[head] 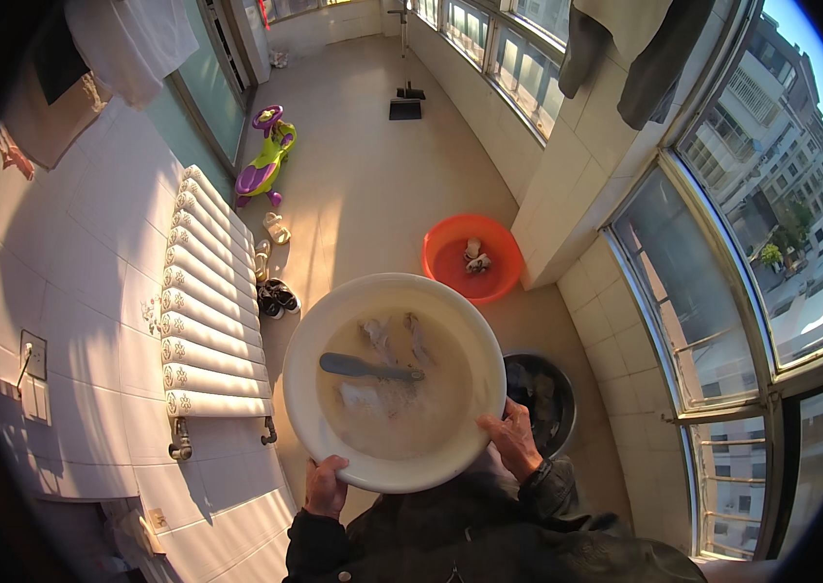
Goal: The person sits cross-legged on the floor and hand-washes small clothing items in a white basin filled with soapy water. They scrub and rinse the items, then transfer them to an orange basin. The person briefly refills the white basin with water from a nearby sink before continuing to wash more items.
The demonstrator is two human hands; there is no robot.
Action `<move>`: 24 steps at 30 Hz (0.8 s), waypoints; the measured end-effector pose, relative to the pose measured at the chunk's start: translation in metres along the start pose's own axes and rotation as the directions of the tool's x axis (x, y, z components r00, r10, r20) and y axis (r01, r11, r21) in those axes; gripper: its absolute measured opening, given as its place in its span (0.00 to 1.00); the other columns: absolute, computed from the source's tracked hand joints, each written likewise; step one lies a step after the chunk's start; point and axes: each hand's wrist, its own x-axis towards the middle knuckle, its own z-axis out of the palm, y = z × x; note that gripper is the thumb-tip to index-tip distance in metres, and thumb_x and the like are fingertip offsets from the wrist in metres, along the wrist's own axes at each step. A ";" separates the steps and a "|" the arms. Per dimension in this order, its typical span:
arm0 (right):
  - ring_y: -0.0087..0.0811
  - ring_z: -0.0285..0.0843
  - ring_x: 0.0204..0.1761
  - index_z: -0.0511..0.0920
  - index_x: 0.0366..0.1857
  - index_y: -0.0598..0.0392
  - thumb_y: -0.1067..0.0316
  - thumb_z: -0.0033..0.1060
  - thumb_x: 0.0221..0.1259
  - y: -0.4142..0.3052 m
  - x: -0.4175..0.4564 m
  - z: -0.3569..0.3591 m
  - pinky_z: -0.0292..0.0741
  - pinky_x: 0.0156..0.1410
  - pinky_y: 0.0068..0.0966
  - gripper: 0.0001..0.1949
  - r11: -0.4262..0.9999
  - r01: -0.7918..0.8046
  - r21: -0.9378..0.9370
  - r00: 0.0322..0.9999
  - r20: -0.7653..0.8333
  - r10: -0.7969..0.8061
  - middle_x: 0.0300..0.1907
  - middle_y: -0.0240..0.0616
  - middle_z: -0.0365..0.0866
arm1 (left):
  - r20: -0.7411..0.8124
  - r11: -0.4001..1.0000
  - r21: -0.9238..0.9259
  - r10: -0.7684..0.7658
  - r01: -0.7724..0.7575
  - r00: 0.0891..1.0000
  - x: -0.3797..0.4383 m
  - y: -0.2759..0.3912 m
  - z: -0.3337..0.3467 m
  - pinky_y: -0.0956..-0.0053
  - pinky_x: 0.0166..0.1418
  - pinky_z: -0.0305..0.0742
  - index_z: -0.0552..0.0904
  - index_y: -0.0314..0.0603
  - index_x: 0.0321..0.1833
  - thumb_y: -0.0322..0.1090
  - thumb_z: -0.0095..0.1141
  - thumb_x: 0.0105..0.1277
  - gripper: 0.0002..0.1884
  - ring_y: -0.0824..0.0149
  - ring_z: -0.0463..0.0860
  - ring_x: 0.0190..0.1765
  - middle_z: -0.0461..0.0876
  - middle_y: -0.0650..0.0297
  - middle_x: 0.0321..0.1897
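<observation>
Both hands carry a white basin (302, 364) in front of the body, above the floor. My left hand (327, 487) grips its rim at the lower left, the thumb on top. On the lower right of the rim, my right hand (512, 437) holds on in the same way. Cloudy water (426, 423) fills part of the basin. A grey-blue brush (356, 366) lies in it with its handle towards the left; its bristles cannot be seen. Whitish wet cloth pieces (378, 339) are partly under the water above and below the brush.
An orange-red tub (439, 268) with small items inside stands on the floor beyond the basin. At right is a dark metal basin (566, 393) with dark contents. A white radiator (214, 313), shoes (278, 297) and a child's ride-on toy (263, 162) line the left; a dustpan (405, 110) stands farther off.
</observation>
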 end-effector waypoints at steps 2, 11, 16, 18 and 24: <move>0.23 0.83 0.44 0.82 0.53 0.68 0.74 0.60 0.60 -0.014 0.043 0.010 0.79 0.52 0.23 0.18 1.000 -0.006 0.018 1.000 -0.013 0.007 0.43 0.36 0.89 | -0.009 1.000 0.012 0.000 0.000 1.000 0.041 0.017 0.015 0.60 0.63 0.77 0.70 0.32 0.64 0.20 0.59 0.55 0.31 0.56 0.80 0.54 0.77 0.55 0.50; 0.22 0.82 0.42 0.83 0.53 0.67 0.73 0.60 0.61 -0.043 0.246 0.022 0.79 0.49 0.24 0.16 0.999 -0.025 0.034 0.999 -0.021 0.025 0.42 0.36 0.89 | -0.014 0.999 0.035 0.023 -0.022 1.000 0.212 0.078 0.116 0.58 0.70 0.74 0.69 0.32 0.70 0.20 0.56 0.53 0.35 0.53 0.79 0.60 0.77 0.53 0.55; 0.22 0.82 0.42 0.81 0.55 0.68 0.74 0.59 0.62 -0.093 0.333 0.027 0.80 0.49 0.24 0.18 0.996 -0.087 -0.010 0.996 0.017 0.087 0.42 0.37 0.89 | -0.103 0.999 0.019 -0.027 0.029 0.994 0.280 0.096 0.157 0.52 0.73 0.72 0.69 0.33 0.71 0.20 0.54 0.54 0.36 0.49 0.77 0.64 0.76 0.53 0.59; 0.22 0.82 0.42 0.81 0.56 0.68 0.74 0.59 0.62 -0.109 0.364 0.027 0.80 0.48 0.24 0.18 0.994 -0.094 0.051 0.995 -0.007 0.095 0.42 0.37 0.89 | -0.098 0.997 0.048 -0.057 0.061 0.994 0.310 0.110 0.179 0.50 0.72 0.72 0.69 0.32 0.72 0.21 0.54 0.56 0.35 0.48 0.77 0.63 0.76 0.52 0.60; 0.24 0.82 0.41 0.81 0.54 0.69 0.73 0.59 0.60 -0.128 0.459 0.039 0.80 0.48 0.26 0.18 0.995 -0.066 0.069 0.995 -0.075 0.071 0.40 0.38 0.88 | -0.081 0.993 0.110 -0.040 0.049 0.996 0.407 0.174 0.252 0.53 0.70 0.74 0.71 0.28 0.69 0.23 0.56 0.58 0.31 0.50 0.79 0.62 0.78 0.51 0.58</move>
